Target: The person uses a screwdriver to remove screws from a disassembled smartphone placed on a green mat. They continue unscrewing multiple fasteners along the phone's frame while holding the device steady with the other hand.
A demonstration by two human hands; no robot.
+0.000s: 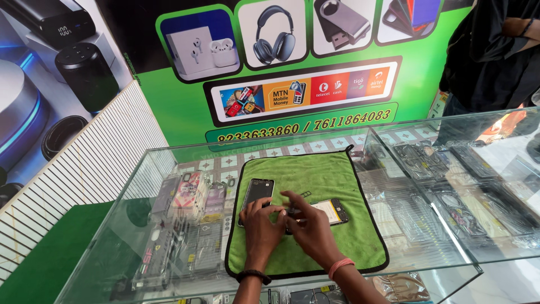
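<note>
On a green cloth on top of a glass display counter lie a detached phone screen panel and an opened phone body with its yellowish battery showing. My left hand rests by the lower end of the screen panel, fingers bent. My right hand lies over the left end of the opened phone body, fingertips pinching at something small there; what it grips is hidden. The two hands touch each other.
Under the glass, shelves hold several phone cases in clear packs at left and more at right. A green poster wall stands behind the counter. A person in dark clothes stands at the far right.
</note>
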